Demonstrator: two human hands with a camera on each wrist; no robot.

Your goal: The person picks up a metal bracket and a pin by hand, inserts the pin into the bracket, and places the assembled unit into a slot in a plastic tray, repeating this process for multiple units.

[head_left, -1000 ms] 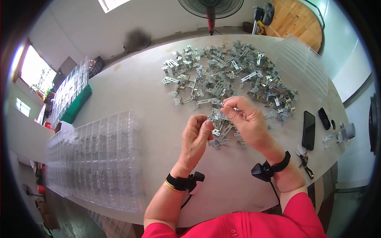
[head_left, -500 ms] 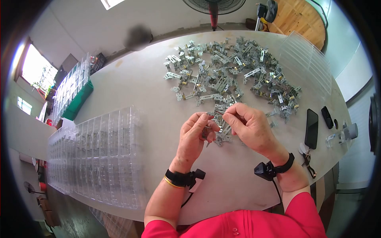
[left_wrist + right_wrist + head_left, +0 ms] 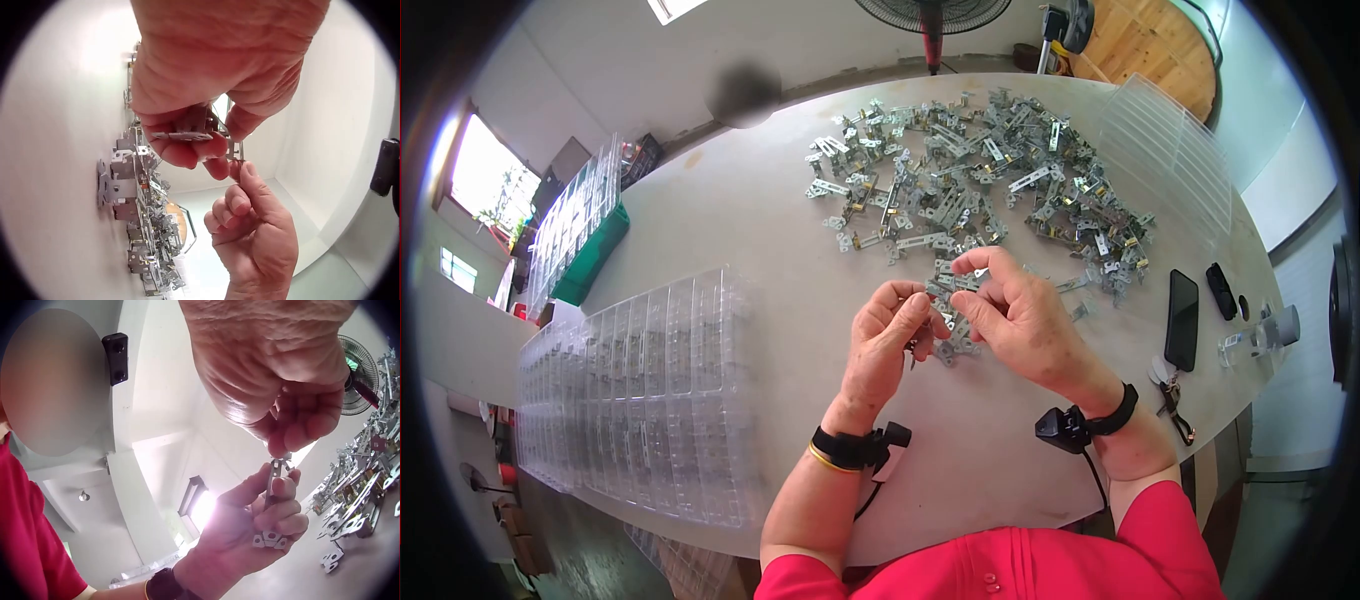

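My left hand point(image 3: 882, 340) grips a thin silver metal bracket point(image 3: 271, 539), with its thumb and curled fingers round the middle. The bracket's flat end with holes sticks out below the fingers in the right wrist view. In the left wrist view, its plate point(image 3: 182, 135) crosses the fingers. My right hand point(image 3: 1032, 320) is close on the right. Its thumb and index finger point(image 3: 236, 170) pinch at the bracket's other end; the tips cover the detail there. Just beyond both hands lies a loose pile of similar metal brackets point(image 3: 950, 205), some with brass-coloured parts.
Clear plastic compartment trays point(image 3: 640, 400) holding metal parts stand at the left. Behind them is a green box point(image 3: 590, 255) under another tray. A clear ribbed tray point(image 3: 1165, 150) lies at the far right. A phone point(image 3: 1182, 318), keys point(image 3: 1175, 415) and a clear container point(image 3: 1275, 333) are along the right edge.
The left hand has turned the bracket and drawn it lower between its fingers. The right hand's fingers have shifted about its far end, and the index finger looks straighter. The pile has stayed put.
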